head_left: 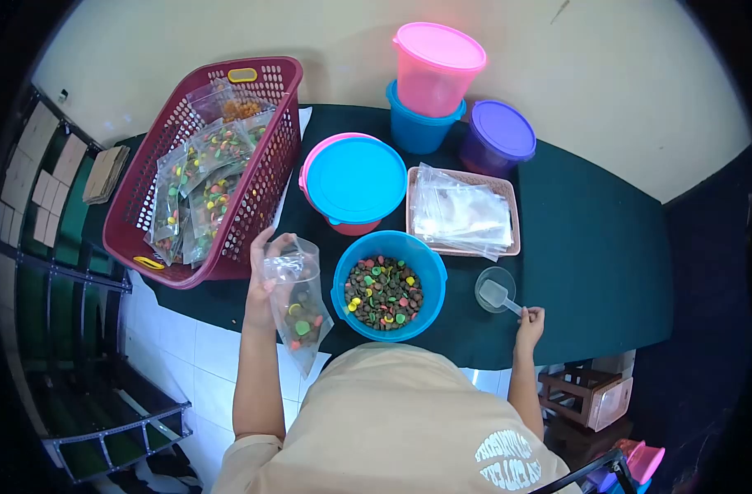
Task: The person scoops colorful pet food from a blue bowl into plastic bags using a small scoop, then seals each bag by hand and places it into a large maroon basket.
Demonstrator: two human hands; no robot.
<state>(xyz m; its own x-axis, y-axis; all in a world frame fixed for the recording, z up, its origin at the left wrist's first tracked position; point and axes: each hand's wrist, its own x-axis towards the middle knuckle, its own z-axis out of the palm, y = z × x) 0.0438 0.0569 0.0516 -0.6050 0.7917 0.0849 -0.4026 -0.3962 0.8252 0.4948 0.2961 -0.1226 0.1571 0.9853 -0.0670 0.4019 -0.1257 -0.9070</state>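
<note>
My left hand (265,276) grips the top of a clear plastic bag (302,317) that holds some brown, green, red and yellow pieces. Beside the bag stands an open blue tub (437,284), partly filled with brown and coloured pieces (382,295). On the right, my right hand (530,323) pinches the handle of a clear scoop (495,293), whose head is in or over a small round clear container (484,278). A pink tray (516,216) of empty clear bags (458,216) lies behind the tub and container.
At the left, a maroon basket (223,267) holds several filled bags (215,185). Behind the open tub is a blue-lidded tub (356,179). A pink tub (433,74) stacked on a blue one (421,128) and a purple tub (501,136) stand near the wall.
</note>
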